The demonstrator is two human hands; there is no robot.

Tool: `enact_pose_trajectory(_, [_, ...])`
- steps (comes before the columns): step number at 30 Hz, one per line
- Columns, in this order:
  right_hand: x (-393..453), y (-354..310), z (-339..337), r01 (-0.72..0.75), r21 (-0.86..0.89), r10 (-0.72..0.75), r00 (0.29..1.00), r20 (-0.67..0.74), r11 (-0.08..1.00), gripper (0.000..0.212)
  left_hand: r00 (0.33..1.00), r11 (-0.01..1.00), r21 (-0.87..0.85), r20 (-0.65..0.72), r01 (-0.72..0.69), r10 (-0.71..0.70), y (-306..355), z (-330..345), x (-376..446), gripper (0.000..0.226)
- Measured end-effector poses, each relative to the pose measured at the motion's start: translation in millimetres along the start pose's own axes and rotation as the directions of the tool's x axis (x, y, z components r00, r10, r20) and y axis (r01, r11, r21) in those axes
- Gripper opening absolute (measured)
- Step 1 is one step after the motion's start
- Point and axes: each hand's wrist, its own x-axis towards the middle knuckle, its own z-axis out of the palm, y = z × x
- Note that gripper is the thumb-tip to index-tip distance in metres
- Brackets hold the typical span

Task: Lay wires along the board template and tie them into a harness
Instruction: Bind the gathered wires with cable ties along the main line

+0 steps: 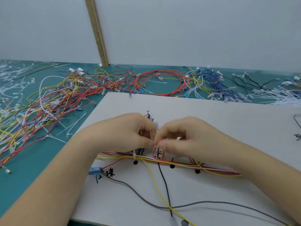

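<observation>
A white board template with black dots and handwritten marks lies in front of me. A bundle of red, yellow and white wires runs across it, with one white cable tie fastened at its left part. A grey wire, a yellow one and a black one trail toward me. My left hand and right hand meet above the bundle and pinch a thin white cable tie between their fingertips, over a small red wire loop. The tie's ends are partly hidden by fingers.
Tangled loose wires in red, yellow and blue cover the green mat at left and along the back. Loose white cable ties lie at far left and far right. A wooden strip leans on the grey wall.
</observation>
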Motion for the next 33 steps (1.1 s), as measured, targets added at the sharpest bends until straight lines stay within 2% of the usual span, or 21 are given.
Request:
enact_pose_trajectory(3, [5.1,8.5,-2.4,-0.082,-0.012,0.08,0.99,-0.115,0.997,0.011,0.999,0.999,-0.015,-0.009,0.049,-0.05,1.0,-0.9,-0.3,0.018])
enact_pose_trajectory(5, [5.5,9.7,2.8,-0.129,0.039,0.133,0.985,-0.114,0.991,0.009,0.997,0.997,-0.012,-0.014,0.077,-0.077,3.3,-1.2,-0.3,0.015])
enact_pose_trajectory(10, [8.2,8.6,12.9,-0.175,0.129,0.19,0.975,-0.116,0.976,0.007,0.99,0.988,-0.066,-0.015,0.143,-0.144,5.7,-2.3,-0.7,0.022])
enact_pose_trajectory(16, [10.5,5.9,13.8,-0.163,0.1,0.171,0.982,-0.079,0.982,0.01,0.984,0.985,0.05,-0.086,0.162,-0.158,8.1,-2.0,-0.3,0.032])
enact_pose_trajectory(20, [13.5,3.5,15.4,-0.143,-0.02,0.142,0.988,-0.053,0.99,0.019,0.986,0.988,0.108,-0.139,0.109,-0.094,9.5,-2.3,-0.8,0.029])
enact_pose_trajectory(23, [12.7,1.2,12.5,-0.11,-0.117,0.108,0.994,-0.024,0.987,0.022,0.981,0.994,0.09,-0.187,0.064,-0.046,9.7,-4.5,-2.3,0.02])
enact_pose_trajectory(29, [12.7,0.6,6.8,-0.07,-0.201,0.078,0.996,0.032,0.977,0.027,0.96,0.993,-0.079,-0.273,-0.084,0.06,10.4,-6.9,-4.1,0.021])
enact_pose_trajectory(33, [11.6,-0.2,7.1,-0.039,-0.242,0.048,0.998,0.032,0.969,0.023,0.964,0.985,-0.129,-0.253,-0.117,0.081,11.7,-2.8,0.8,0.021])
